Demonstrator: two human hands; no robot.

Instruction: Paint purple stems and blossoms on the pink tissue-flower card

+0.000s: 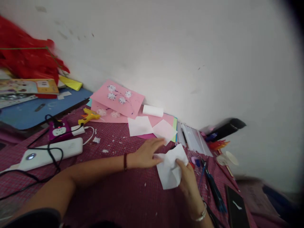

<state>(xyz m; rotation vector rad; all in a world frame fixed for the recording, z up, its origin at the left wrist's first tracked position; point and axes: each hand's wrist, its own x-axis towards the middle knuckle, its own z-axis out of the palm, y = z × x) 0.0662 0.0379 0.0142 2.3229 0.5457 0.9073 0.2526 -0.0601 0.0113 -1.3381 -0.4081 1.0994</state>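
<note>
Both my hands work a crumpled white sheet of paper (pixel 169 171) on the dark red checked cloth (pixel 123 193). My left hand (pixel 148 153), with a dark band on the wrist, lies on the sheet's left edge, fingers stretched toward it. My right hand (pixel 187 179), with a bracelet on the wrist, pinches the sheet's right side between thumb and fingers, partly folding it upward.
Pink cards with white paper flowers (pixel 117 98), loose white sheets (pixel 140 125), a white roll (pixel 153 110) and a yellow glue gun (pixel 89 116) lie behind. A power strip (pixel 49 153) with cables sits left. Pens and scraps (pixel 211 180) lie right, red material (pixel 26 57) far left.
</note>
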